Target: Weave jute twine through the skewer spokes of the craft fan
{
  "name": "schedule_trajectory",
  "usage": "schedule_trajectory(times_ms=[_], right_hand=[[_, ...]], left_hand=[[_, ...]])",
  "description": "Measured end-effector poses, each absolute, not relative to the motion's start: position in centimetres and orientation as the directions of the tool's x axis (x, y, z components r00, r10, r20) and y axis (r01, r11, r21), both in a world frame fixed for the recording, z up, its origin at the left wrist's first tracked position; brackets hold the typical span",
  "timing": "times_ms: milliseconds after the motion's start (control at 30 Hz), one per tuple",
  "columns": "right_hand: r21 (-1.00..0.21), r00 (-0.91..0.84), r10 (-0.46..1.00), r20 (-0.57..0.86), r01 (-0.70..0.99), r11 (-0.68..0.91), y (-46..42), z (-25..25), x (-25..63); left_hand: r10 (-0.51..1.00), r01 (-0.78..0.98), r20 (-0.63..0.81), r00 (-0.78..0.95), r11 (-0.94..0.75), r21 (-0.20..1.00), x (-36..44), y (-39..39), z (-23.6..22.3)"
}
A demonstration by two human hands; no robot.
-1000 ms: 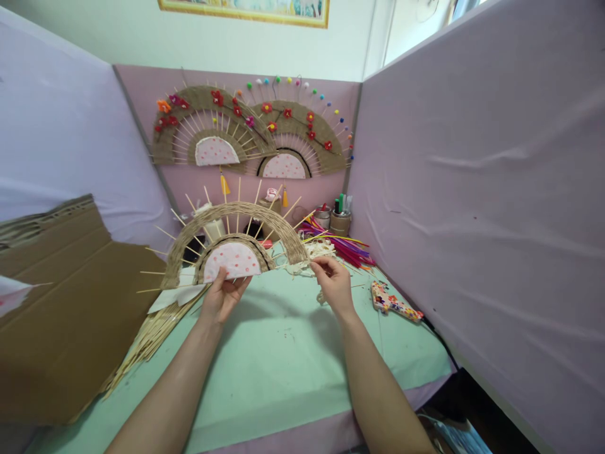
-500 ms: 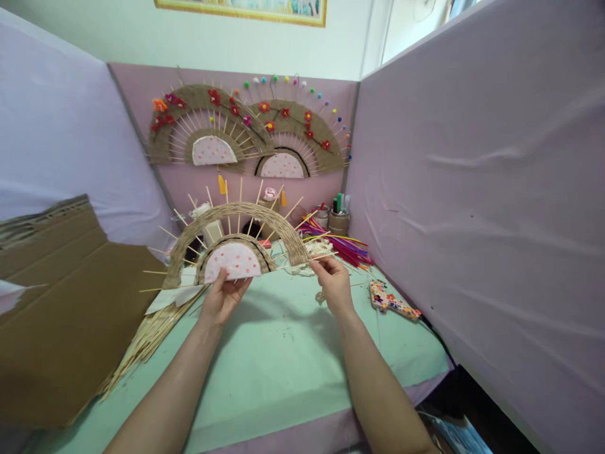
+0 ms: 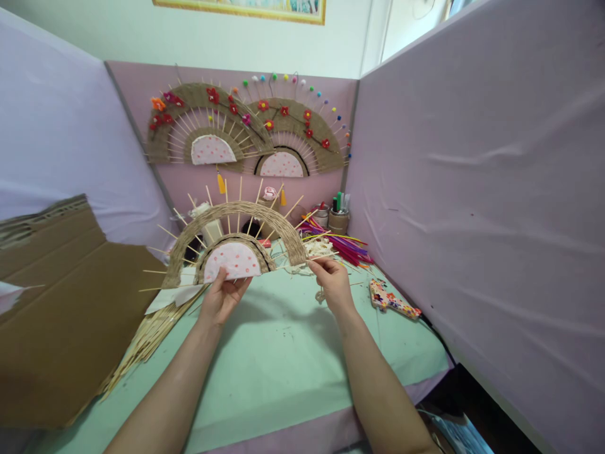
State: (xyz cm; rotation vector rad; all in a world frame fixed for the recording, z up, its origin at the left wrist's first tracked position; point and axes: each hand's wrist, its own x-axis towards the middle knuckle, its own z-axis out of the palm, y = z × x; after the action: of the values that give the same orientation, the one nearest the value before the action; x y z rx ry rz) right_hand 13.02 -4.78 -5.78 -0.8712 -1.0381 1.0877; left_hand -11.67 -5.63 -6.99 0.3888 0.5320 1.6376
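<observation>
My left hand (image 3: pixel 225 298) grips the bottom of a half-round woven fan (image 3: pixel 236 211), thumb in front and fingers behind. The fan is held up above the table, its thin sticks radiating outward through a wide twine band and a narrow inner one. A white half-circle with pink dots (image 3: pixel 231 260) covers its centre. At the fan's right end my right hand (image 3: pixel 331 277) is closed, thumb and index finger pinching twine beside the outer band's edge; the pinched part is mostly hidden. A small loop of twine (image 3: pixel 320 295) hangs below that hand.
Two finished-looking fans (image 3: pixel 212 104) with flowers hang on the back panel. Brown cardboard (image 3: pixel 61 328) and a bundle of straw-like strips (image 3: pixel 137 353) lie left. Right are a patterned glue gun (image 3: pixel 393 300) with a cord, coloured pipe cleaners (image 3: pixel 343 247) and a pen pot (image 3: pixel 338 221).
The head view has shifted slightly. Both hands keep their hold, and the fan stays in nearly the same place.
</observation>
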Motion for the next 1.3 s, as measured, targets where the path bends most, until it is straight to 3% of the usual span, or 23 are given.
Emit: schedule_trajectory(times_ms=[467, 833, 1033, 1300], right_hand=[[-0.951, -0.094, 0.953, 0.286, -0.147, 0.271, -4.4, -6.9, 13.8], [-0.917, -0.098, 0.912, 0.399, -0.027, 0.399, -5.3, -6.2, 14.4], [-0.912, 0.028, 0.912, 0.408, 0.041, 0.407, -5.2, -6.7, 15.2], [-0.838, 0.188, 0.821, 0.539, 0.214, 0.502, -5.1, -7.0, 15.6]], left_hand=[[0.992, -0.800, -0.057, -0.109, -0.053, 0.598, -12.2, -6.1, -6.2], [0.977, -0.774, -0.156, -0.143, -0.013, 0.633, -12.2, -5.8, -6.1], [0.974, -0.692, -0.166, -0.154, 0.013, 0.722, -13.1, -6.0, -5.7], [0.950, -0.659, -0.178, -0.255, -0.036, 0.751, -14.2, -6.0, -5.1]])
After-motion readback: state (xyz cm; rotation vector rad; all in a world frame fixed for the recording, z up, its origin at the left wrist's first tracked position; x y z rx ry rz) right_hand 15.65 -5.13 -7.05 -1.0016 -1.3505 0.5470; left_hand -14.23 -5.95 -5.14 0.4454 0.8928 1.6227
